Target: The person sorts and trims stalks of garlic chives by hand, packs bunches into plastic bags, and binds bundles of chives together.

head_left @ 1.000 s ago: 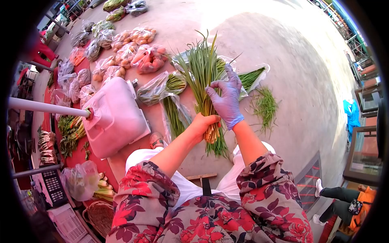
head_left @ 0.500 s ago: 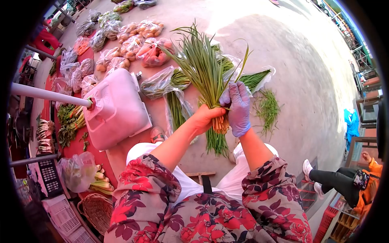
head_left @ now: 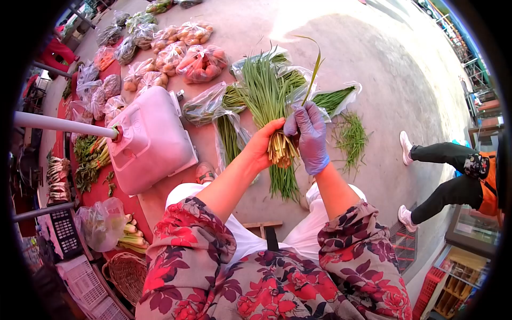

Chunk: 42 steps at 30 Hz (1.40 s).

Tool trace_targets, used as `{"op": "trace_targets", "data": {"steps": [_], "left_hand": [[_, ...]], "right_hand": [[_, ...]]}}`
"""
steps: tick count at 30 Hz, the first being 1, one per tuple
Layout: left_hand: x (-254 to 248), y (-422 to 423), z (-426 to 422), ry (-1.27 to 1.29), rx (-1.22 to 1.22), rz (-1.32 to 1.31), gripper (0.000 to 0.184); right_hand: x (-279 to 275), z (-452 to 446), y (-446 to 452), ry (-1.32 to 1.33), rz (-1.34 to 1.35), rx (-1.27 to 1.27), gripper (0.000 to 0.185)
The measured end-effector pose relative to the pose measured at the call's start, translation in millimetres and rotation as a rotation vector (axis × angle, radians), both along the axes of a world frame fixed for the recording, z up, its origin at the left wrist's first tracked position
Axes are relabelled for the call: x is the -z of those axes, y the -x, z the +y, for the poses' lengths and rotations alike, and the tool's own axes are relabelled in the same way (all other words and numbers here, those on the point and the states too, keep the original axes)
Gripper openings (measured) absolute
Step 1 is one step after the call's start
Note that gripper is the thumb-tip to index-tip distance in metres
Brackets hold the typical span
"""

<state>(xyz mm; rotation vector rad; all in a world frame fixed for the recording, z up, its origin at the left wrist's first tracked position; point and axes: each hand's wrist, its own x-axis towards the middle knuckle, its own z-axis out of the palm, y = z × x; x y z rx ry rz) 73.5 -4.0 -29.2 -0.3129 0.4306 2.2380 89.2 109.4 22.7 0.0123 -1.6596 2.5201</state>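
Observation:
A bunch of garlic chives [head_left: 262, 93] is gripped in my bare left hand [head_left: 260, 145], its pale cut ends pointing down toward me. My right hand [head_left: 311, 140], in a purple glove, pinches a single long yellowish chive leaf [head_left: 316, 69] just right of the bunch. Below the hands, more loose chives [head_left: 285, 184] hang or lie; I cannot tell which. A small heap of green trimmings [head_left: 352, 136] lies on the ground to the right. Past my hands lie chives in clear plastic bags [head_left: 229, 140], and another bagged bundle [head_left: 333, 100] at right.
A pink plastic jerrycan [head_left: 152, 141] with a pole in its neck stands at left. Bagged tomatoes [head_left: 201, 64] and other bagged vegetables sit beyond it. A wicker basket [head_left: 127, 277] is at lower left. A person in dark trousers [head_left: 448, 157] walks at right.
My right hand has separated one yellowish leaf from the bunch and holds it upright. The bunch has tipped slightly left and lower. The person at right has stepped farther forward.

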Motion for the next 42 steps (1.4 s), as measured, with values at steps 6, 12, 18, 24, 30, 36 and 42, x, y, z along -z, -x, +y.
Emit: {"op": "trace_targets", "data": {"steps": [6,12,18,24,30,36,42], "left_hand": [[5.8,9.1,-10.8,0.098,-0.183,-0.009,0.024],[11.8,14.5,-15.7,0.152,-0.276,0.021,0.019],[-2.0,8.7,-13.8,0.289,-0.176,0.136,0.019],[-10.5,-1.7,-5.2,0.309,-0.064,0.246,0.021],[-3.3,-8.8,10.0,0.445,-0.065,0.366,0.021],[4.8,-9.6,20.8,0.685,-0.085,0.668,0.023],[-2.6,-8.8,25.7,0.66,-0.051,0.726,0.038]], "right_hand": [[-13.2,14.5,-2.1,0.183,0.075,0.017,0.013],[-16.5,37.1,1.9,0.345,-0.019,0.031,0.017],[-4.1,100.4,14.1,-0.43,-0.067,0.236,0.009],[5.2,205.3,-10.3,-1.322,-0.43,0.539,0.029],[31.7,200.4,-6.7,-1.819,-0.043,0.77,0.059],[14.6,60.6,-2.6,-0.382,-0.198,-0.281,0.055],[22.4,53.6,5.4,-0.116,-0.299,-0.237,0.036]]}}
